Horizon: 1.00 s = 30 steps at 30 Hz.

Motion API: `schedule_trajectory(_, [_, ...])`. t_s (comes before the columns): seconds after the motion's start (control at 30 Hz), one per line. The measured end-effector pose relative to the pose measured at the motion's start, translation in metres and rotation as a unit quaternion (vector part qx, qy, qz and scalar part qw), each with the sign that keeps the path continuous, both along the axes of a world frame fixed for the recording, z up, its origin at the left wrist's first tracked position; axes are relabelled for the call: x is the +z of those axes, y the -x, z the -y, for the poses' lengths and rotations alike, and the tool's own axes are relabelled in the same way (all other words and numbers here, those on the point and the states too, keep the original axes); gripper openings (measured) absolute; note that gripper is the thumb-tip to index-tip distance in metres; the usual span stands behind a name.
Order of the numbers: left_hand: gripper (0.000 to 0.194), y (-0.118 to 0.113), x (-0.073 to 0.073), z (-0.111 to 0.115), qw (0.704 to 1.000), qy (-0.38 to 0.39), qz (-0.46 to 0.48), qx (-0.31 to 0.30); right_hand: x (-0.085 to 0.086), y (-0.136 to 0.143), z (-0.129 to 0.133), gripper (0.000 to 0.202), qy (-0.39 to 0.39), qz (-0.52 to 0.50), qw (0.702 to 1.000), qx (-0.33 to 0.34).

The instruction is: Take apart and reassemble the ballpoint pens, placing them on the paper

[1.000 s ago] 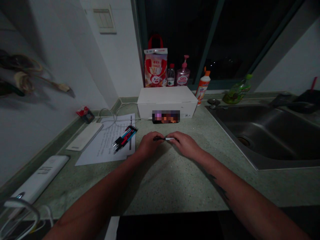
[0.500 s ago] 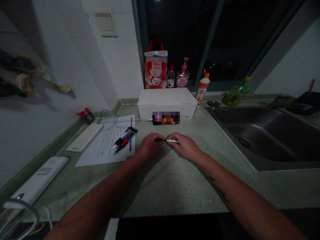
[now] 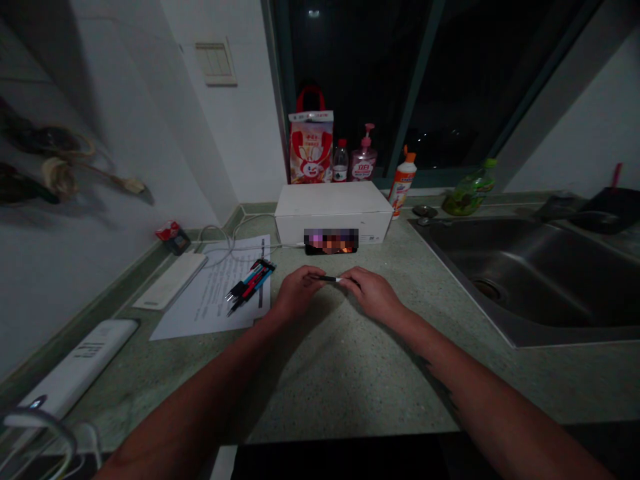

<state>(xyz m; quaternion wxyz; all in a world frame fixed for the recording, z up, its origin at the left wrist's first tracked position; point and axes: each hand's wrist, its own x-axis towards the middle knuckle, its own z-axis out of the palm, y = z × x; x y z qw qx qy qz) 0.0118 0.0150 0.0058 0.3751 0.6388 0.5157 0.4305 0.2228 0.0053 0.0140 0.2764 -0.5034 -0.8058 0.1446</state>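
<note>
Between my two hands a slim pen, dark with a pale section, lies level just above the counter. My left hand is closed on its left end. My right hand pinches the right end, and the fingers hide part of it. Left of my hands, several pens in black, blue and red lie in a bundle on a printed paper sheet. Just beyond my hands a phone leans against a white box, its screen lit and blurred out.
A steel sink is set into the counter on the right. At the back stand a pump bottle, an orange-capped bottle and a green bottle. On the left lie a white power strip and cables.
My hands have moved slightly apart along the pen, showing more of its dark part between them. The whole view has shifted a little downward in the picture.
</note>
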Motion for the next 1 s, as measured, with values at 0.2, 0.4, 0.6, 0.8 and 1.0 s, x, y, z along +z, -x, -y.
schedule_trajectory(0.2, [0.017, -0.0011, -0.0022, -0.0018, 1.0, 0.012, 0.024, 0.002, 0.0018, -0.0006, 0.0002, 0.02, -0.008, 0.005, 1.0, -0.002])
schedule_trajectory(0.4, [0.017, 0.0, -0.0052, -0.0036, 0.999, 0.021, 0.049, 0.003, 0.0002, -0.0007, -0.0001, 0.02, -0.001, 0.013, 1.0, 0.002])
schedule_trajectory(0.6, [0.02, -0.0019, -0.007, -0.0024, 0.999, 0.026, 0.039, -0.008, -0.0006, -0.0004, 0.0003, 0.02, -0.002, 0.014, 1.0, 0.004])
schedule_trajectory(0.8, [0.019, -0.0031, -0.0041, -0.0012, 0.999, 0.023, 0.041, 0.009, 0.0001, -0.0003, 0.0013, 0.02, -0.009, 0.013, 1.0, 0.004])
schedule_trajectory(1.0, [0.019, -0.002, -0.0041, -0.0023, 0.999, 0.006, 0.033, 0.012, 0.002, -0.0007, 0.002, 0.02, -0.009, 0.025, 1.0, 0.005])
